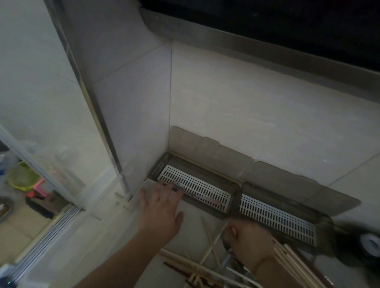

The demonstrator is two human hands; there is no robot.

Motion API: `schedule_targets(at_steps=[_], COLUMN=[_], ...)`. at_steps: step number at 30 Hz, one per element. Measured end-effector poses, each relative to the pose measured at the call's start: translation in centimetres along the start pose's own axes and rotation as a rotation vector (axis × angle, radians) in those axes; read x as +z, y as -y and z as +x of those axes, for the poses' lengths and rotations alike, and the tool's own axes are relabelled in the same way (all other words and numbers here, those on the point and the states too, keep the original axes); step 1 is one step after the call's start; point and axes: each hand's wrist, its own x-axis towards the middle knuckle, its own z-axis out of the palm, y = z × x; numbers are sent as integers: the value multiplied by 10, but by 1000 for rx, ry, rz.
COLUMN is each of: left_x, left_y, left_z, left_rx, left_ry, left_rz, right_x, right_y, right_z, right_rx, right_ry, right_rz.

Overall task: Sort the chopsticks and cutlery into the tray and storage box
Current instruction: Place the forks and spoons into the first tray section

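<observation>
Two grey storage boxes stand open against the wall, each with a white slotted tray: the left box (231, 211) and the right box (327, 223). A pink-handled piece of cutlery (205, 199) lies on the left tray (195, 184). My left hand (161, 209) reaches to that tray's near edge, fingers straight, fingertips touching the cutlery's metal end. My right hand (250, 243) is curled lower down, and a bundle of pale wooden chopsticks (299, 268) runs out from it toward the lower right. Loose chopsticks and cutlery (209, 278) lie in a heap on the counter.
The tiled wall corner (169, 111) closes in the boxes at the back and left. A dark round object with a white centre (373, 245) sits at the right. The floor at the far left, below the counter, holds a green basket (21, 176) and bags.
</observation>
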Motion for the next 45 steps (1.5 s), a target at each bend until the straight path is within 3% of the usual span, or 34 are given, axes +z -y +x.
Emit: schedule_targets(at_steps=[6,18,31,38,45], left_x=[-1,2,1,1,0], left_y=[-1,0,-1,-2,-2], left_z=[1,0,0,0,0], left_rx=[-7,-19,-34,-36,-36], left_ry=[7,-7,2,8,32], left_rz=[40,28,4,-9,-14], right_x=[24,37,37,37,38], right_y=[6,1,10,7,7], right_z=[-8,-15,-24,-23,-30], right_rx=[193,390,423,510,436], right_ry=[215,174,153,125,107], right_rz=[-121,-22,-64,182,289])
